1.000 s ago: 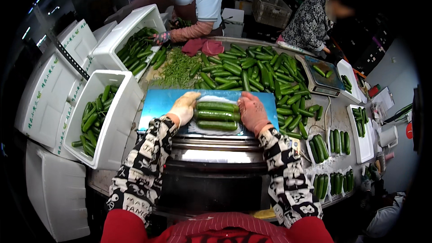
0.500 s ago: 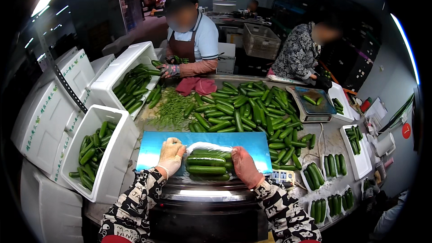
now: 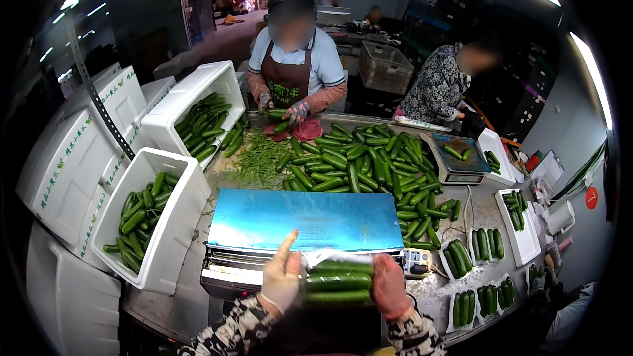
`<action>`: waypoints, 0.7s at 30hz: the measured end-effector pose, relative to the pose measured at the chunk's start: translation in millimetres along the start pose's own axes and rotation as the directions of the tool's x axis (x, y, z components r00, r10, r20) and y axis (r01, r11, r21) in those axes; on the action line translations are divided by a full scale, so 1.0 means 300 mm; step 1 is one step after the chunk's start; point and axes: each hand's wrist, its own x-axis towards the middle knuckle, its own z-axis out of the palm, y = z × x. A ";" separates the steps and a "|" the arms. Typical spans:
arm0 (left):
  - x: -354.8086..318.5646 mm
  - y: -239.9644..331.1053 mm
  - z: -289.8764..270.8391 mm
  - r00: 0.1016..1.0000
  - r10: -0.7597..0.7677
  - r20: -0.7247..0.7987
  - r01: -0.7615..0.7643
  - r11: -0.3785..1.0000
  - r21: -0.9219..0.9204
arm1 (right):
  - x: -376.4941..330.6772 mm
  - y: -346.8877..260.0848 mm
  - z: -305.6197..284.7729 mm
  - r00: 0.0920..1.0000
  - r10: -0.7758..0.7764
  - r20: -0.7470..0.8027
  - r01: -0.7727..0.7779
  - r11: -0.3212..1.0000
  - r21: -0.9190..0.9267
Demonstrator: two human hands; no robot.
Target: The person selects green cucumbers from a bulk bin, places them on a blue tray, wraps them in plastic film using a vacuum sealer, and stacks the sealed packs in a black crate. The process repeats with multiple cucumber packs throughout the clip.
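A film-wrapped white tray of cucumbers (image 3: 339, 282) is held up in front of the wrapping machine, slightly blurred. My right hand (image 3: 390, 288), in a reddish glove, grips its right end. My left hand (image 3: 281, 281), in a pale glove, is at its left end with the index finger raised; its other fingers are mostly hidden behind the pack. Just beyond is the wrapping machine's flat blue plate (image 3: 306, 219). Behind that, loose cucumbers (image 3: 369, 158) lie in a big heap on the metal table (image 3: 453, 324).
White foam boxes of cucumbers (image 3: 177, 250) stand at left. Wrapped cucumber trays (image 3: 465, 308) lie at right, near a power strip (image 3: 417, 262) and a scale (image 3: 458, 170). One co-worker (image 3: 298, 59) handles cucumbers across the table; another person (image 3: 435, 86) works at the far right.
Both hands have brought the wrapped tray off the blue plate, toward me and to the right. The co-worker opposite has moved from the foam box to hold cucumbers over the table.
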 end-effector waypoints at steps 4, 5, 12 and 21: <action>-0.137 -0.008 0.076 0.988 0.156 0.019 -0.157 0.987 0.042 | -0.232 0.028 -0.030 0.926 0.309 -0.218 -0.281 0.948 0.148; -0.170 0.022 0.073 0.997 0.065 0.049 -0.068 0.995 0.073 | -0.264 0.018 -0.026 0.884 0.425 -0.194 -0.341 0.872 0.352; -0.431 -0.214 -0.023 0.956 0.112 -0.272 0.012 0.909 0.418 | -0.352 0.270 0.177 0.914 0.335 0.229 -0.380 0.905 0.193; -0.796 -0.204 -0.195 0.797 -0.589 -0.134 0.381 0.662 -0.646 | -0.434 0.240 0.356 0.787 -0.006 0.616 -0.031 0.998 0.049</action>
